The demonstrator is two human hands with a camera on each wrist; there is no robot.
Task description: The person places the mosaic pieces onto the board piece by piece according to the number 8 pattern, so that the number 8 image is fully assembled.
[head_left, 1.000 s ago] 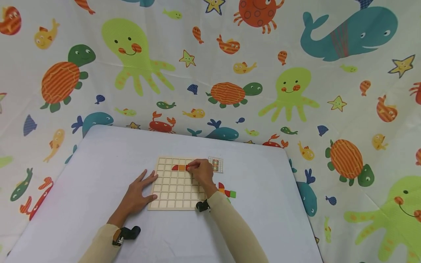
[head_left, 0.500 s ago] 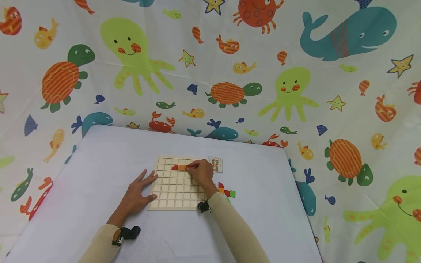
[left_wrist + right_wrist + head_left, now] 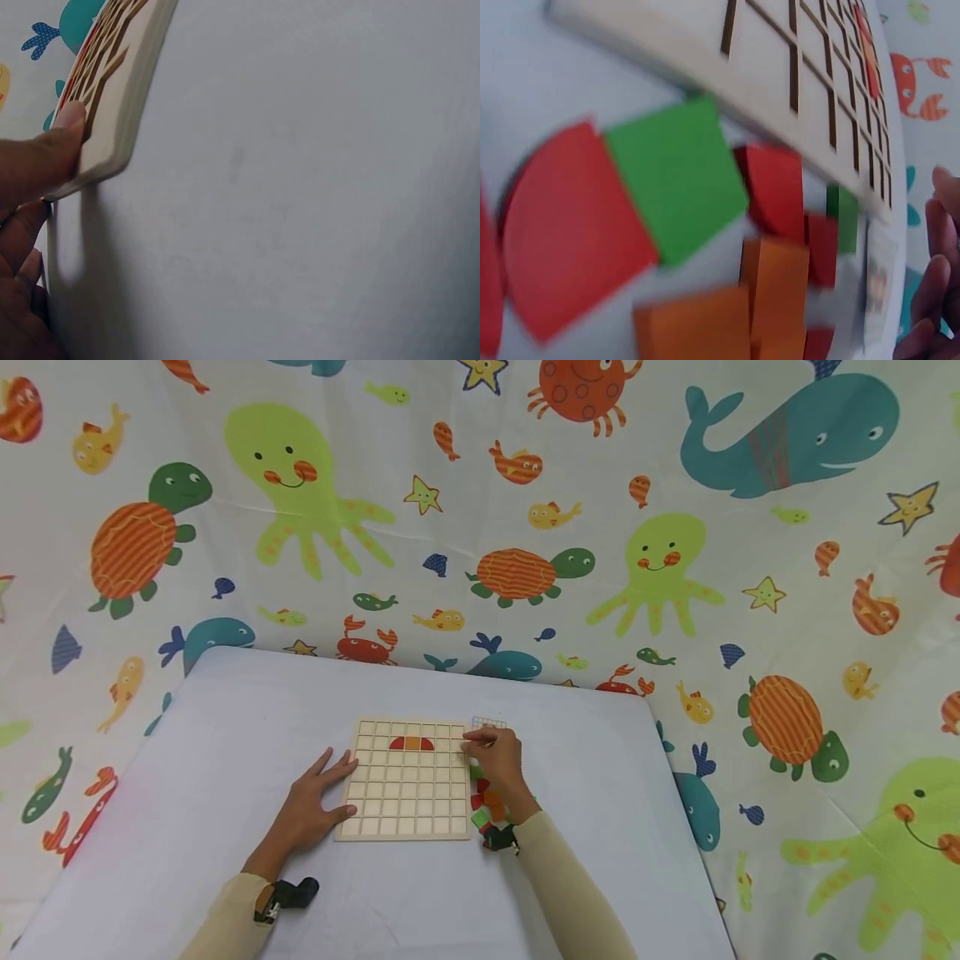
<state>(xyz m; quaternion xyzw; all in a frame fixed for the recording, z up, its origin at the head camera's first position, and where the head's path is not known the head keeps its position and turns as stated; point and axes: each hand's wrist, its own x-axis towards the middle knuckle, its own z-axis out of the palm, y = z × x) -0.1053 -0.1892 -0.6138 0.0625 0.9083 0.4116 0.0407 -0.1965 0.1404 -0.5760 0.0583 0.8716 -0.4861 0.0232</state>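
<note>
A wooden grid board (image 3: 405, 810) lies on the white table. In its upper part sit two red quarter-round tiles with an orange square tile (image 3: 412, 743) between them. My left hand (image 3: 303, 806) rests at the board's left edge, fingers spread; its thumb (image 3: 60, 150) lies on the rim near the corner. Just past the right edge, my right hand (image 3: 498, 760) hovers with thumb and fingertips close together, no tile showing between them. Below it are loose tiles: a green square (image 3: 679, 180), a red quarter-round (image 3: 577, 232), orange squares (image 3: 780, 292) and others, partly hidden by the wrist.
Beyond the right hand, a small gridded pattern card (image 3: 489, 722) lies flat, mostly covered by that hand. Behind the table (image 3: 600, 760) hangs a cloth printed with sea animals (image 3: 517, 572). Each wrist carries a small black camera (image 3: 296, 892).
My right hand has left the right-hand red tile, which now shows fully in the grid, and moved right, off the board, covering the card. My left hand stays put.
</note>
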